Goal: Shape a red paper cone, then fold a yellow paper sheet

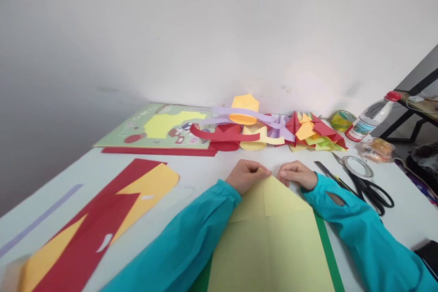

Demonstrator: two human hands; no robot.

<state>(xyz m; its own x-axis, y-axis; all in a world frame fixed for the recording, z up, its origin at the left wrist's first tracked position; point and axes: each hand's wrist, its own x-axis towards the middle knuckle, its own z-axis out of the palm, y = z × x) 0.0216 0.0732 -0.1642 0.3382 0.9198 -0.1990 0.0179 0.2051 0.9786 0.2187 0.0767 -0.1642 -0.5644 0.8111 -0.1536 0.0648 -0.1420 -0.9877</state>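
A pale yellow sheet of paper (273, 237) with crossing crease lines lies in front of me, its far end coming to a point. My left hand (247, 175) pinches that pointed tip between thumb and fingers. Just right of the tip, my right hand (297, 175) is curled with its thumb against the fingers; whether anything is between them is hidden. Beneath the yellow paper, a green sheet or mat (326, 248) shows along both sides.
Left lie red paper (119, 210), orange cut pieces (153, 180) and a purple strip (41, 219). Folded paper shapes (308, 130) and a printed pad (137, 121) stand along the wall. Scissors (362, 187), a utility knife (328, 172), tape (357, 166) and a bottle (371, 118) are right.
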